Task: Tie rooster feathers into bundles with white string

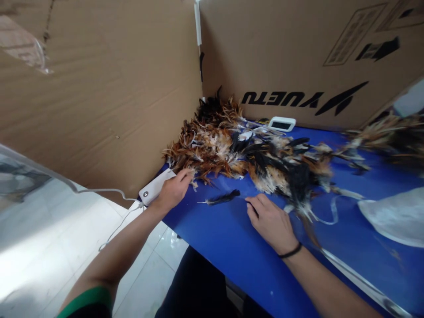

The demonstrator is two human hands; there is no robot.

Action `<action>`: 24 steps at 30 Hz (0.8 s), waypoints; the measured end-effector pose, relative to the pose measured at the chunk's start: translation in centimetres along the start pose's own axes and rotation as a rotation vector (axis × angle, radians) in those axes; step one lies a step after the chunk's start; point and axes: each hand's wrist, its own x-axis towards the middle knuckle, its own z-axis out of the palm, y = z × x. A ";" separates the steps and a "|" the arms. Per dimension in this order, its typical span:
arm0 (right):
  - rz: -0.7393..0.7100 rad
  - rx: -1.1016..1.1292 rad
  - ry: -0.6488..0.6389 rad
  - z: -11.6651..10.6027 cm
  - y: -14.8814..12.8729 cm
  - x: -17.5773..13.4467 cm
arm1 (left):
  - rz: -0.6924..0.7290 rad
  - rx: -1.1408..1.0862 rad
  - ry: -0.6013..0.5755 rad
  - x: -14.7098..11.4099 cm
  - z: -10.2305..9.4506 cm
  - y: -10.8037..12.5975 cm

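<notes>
Between my left hand (175, 188), by the feather pile (212, 148), and my nearer, curled right hand (271, 222), a black feather (223, 198) lies lengthwise; whether either hand grips anything, I can't tell.

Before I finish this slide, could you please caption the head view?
Left hand at a brown feather pile, right hand near a loose black feather on a blue table.

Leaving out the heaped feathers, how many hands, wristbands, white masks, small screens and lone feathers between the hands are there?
Left hand and right hand: 2
Black wristband: 1
White mask: 1
Small screen: 1
Lone black feather between the hands: 1
Total: 6
</notes>
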 end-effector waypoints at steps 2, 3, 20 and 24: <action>-0.007 0.003 0.001 0.1 0.1 0.0 | 0.144 0.069 -0.137 0.6 0.3 -0.5; -0.011 0.005 0.003 0.2 0.1 0.0 | 0.195 0.110 -0.191 1.0 0.5 -0.7; -0.006 -0.003 -0.003 0.2 0.0 0.0 | 0.420 0.297 0.150 6.7 -4.3 -3.9; -0.009 0.004 -0.001 0.2 0.1 0.0 | 0.468 0.269 -0.043 10.0 -1.5 -4.7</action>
